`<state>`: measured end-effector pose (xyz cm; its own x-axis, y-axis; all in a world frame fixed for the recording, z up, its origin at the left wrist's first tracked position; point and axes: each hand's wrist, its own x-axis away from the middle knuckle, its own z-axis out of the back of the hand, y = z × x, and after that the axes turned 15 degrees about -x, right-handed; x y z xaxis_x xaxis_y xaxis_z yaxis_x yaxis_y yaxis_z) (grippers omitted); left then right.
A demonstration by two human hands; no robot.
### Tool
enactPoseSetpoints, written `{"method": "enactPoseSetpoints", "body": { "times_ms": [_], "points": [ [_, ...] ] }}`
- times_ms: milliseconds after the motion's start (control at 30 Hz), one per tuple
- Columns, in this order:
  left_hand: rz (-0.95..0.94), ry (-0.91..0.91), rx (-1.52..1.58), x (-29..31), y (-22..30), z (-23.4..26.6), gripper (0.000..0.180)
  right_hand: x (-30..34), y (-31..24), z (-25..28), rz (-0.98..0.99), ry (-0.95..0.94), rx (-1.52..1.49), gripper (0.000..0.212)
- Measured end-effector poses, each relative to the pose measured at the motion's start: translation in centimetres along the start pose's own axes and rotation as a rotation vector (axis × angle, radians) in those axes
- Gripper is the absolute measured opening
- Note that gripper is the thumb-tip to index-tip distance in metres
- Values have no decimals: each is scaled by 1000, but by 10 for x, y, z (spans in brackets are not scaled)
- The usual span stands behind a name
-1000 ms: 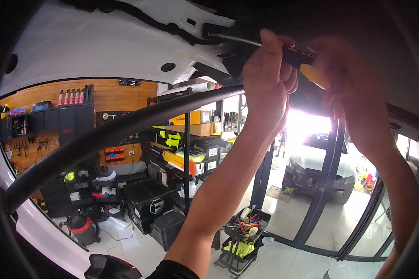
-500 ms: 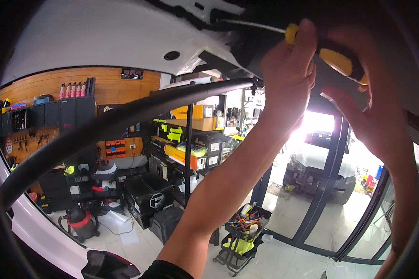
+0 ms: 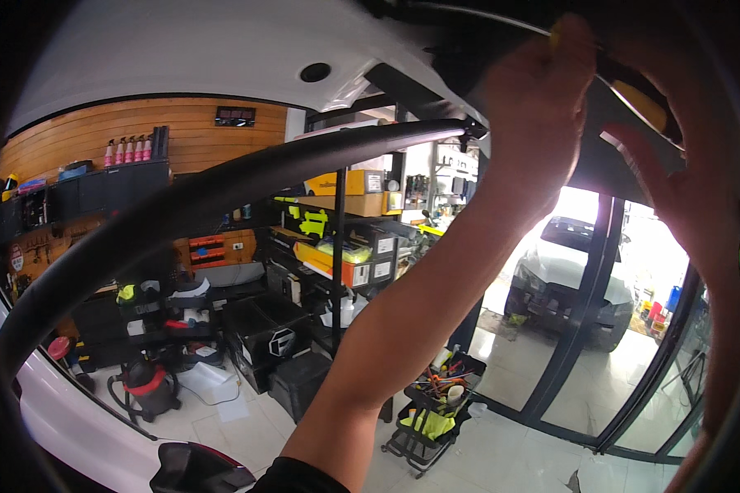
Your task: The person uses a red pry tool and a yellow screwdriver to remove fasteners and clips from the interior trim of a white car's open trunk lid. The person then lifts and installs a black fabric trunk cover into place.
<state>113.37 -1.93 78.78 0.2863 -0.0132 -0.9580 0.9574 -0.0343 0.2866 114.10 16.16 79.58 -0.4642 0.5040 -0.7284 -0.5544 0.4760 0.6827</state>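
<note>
A screwdriver with a yellow and black handle (image 3: 640, 103) lies across the upper right, its thin metal shaft (image 3: 485, 15) reaching left into the dark underside of a raised white panel (image 3: 197, 57). My left hand (image 3: 538, 107) is closed round the screwdriver at the front of the handle, by the yellow collar. At the rear of the handle, my right hand (image 3: 666, 156) has its fingers against the grip while its thumb stands apart. Shadow hides part of the right fingers, and the shaft's tip is hard to make out.
A thick black strut (image 3: 197, 205) slants across the left. Below stand a tool cart (image 3: 436, 411), a red-and-black vacuum cleaner (image 3: 148, 390) and black cases (image 3: 263, 337). Shelves with boxes (image 3: 353, 205) are behind. A car (image 3: 567, 279) shows beyond the glass doors (image 3: 543, 386).
The view has shifted, so both hands and the screwdriver appear farther right and slightly higher. Both hands stay at the screwdriver, the right thumb still apart.
</note>
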Motion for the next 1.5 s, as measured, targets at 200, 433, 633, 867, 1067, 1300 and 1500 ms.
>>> {"method": "enactPoseSetpoints", "body": {
  "times_ms": [200,433,633,867,1067,1300,1500],
  "points": [
    [-58,-42,-180,2,7,13,63,-8,0,15,-606,-54,-712,41],
    [-223,-18,71,-2,-1,9,59,-11,4,16,-525,-72,-692,38],
    [-196,-30,166,-6,-21,12,46,-4,7,6,-416,-30,-574,35],
    [-328,-38,278,-20,-41,5,40,-9,22,22,-776,-94,-1060,33],
    [-476,216,151,-19,-49,-5,43,-19,7,11,-778,-117,-933,32],
    [-385,53,-13,-20,-29,20,47,0,9,4,-1024,-55,-1351,33],
    [94,-64,322,-5,5,8,49,9,1,0,-531,11,-764,34]
  ]
}}
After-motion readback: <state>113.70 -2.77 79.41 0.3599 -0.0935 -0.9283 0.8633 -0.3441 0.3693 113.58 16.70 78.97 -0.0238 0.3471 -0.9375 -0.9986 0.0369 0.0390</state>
